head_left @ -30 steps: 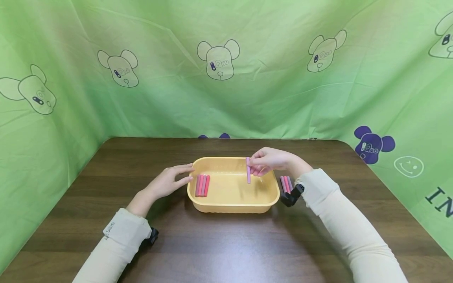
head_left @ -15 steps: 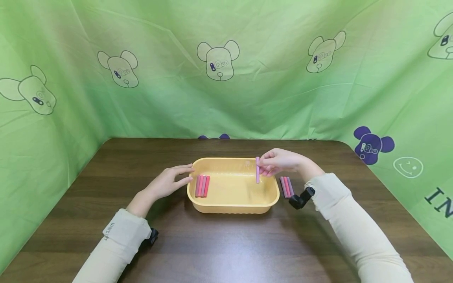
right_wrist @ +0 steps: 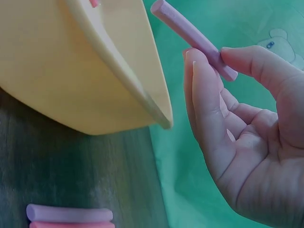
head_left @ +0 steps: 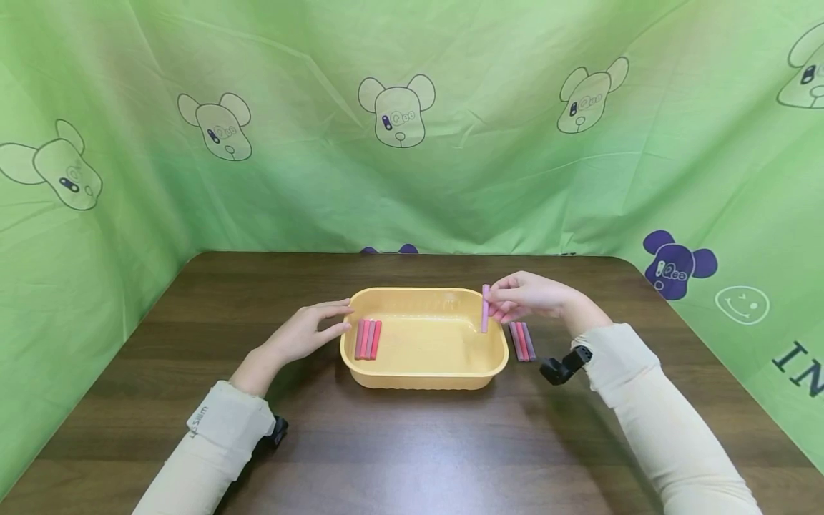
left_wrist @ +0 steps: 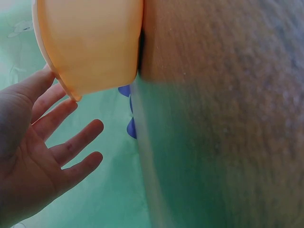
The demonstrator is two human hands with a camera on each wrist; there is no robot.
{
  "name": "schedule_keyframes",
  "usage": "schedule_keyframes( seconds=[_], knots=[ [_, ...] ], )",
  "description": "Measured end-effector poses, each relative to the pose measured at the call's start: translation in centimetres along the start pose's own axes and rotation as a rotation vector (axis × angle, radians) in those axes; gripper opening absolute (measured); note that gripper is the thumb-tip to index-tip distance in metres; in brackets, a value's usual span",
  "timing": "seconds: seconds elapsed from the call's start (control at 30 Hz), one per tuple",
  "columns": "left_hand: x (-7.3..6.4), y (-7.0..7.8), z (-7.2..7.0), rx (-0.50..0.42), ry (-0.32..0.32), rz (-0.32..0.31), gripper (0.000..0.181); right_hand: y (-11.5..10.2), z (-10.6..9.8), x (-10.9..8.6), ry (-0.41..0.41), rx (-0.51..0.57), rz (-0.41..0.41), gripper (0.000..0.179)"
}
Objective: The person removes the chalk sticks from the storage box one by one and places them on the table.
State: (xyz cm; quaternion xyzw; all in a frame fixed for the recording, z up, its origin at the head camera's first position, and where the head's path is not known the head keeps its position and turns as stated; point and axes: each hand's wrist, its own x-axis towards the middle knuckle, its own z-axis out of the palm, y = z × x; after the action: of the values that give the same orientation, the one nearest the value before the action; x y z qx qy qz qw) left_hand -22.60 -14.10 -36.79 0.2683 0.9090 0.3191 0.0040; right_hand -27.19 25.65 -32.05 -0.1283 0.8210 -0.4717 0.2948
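Note:
My right hand (head_left: 524, 295) pinches a purple stick of chalk (head_left: 486, 309) between thumb and fingertips. It is held upright above the right end of a yellow plastic basin (head_left: 425, 381). In the right wrist view that chalk (right_wrist: 190, 33) slants past the basin's rim (right_wrist: 118, 71), apart from it. My left hand (head_left: 302, 332) has its fingers extended at the basin's left rim; in the left wrist view some fingertips touch the rim (left_wrist: 52, 66). Inside the basin, at its left end, several pink and red chalks (head_left: 368, 340) lie side by side.
Just right of the basin, a short row of purple and pink chalks (head_left: 522, 342) lies on the dark wooden table (head_left: 412, 443). A green printed cloth (head_left: 399, 193) hangs behind the table and along both sides.
My right hand has moved to the right with the purple chalk, from above the basin's right half to near its right rim. The left hand has stayed in place.

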Motion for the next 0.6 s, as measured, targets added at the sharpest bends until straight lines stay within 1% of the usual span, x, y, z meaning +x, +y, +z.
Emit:
schedule_keyframes(
  seconds=[0.2, 0.33, 0.43, 0.6],
  knots=[
    [0.0, -0.1, 0.0, 0.006, 0.006, 0.004, 0.04, 0.6, -0.5, -0.8, 0.005, 0.02, -0.005, 0.021],
    [0.0, -0.1, 0.0, 0.009, 0.008, 0.009, 0.04, 1.3, -1.1, -1.3, 0.007, 0.035, -0.006, 0.021],
    [-0.1, -0.1, 0.0, 0.01, 0.015, 0.015, 0.04, 2.0, -1.5, -1.6, -0.01, 0.049, -0.023, 0.021],
    [-0.1, -0.1, 0.1, 0.008, 0.021, 0.022, 0.04, 2.8, -2.2, -2.3, -0.005, 0.066, -0.03, 0.019]
  ],
)
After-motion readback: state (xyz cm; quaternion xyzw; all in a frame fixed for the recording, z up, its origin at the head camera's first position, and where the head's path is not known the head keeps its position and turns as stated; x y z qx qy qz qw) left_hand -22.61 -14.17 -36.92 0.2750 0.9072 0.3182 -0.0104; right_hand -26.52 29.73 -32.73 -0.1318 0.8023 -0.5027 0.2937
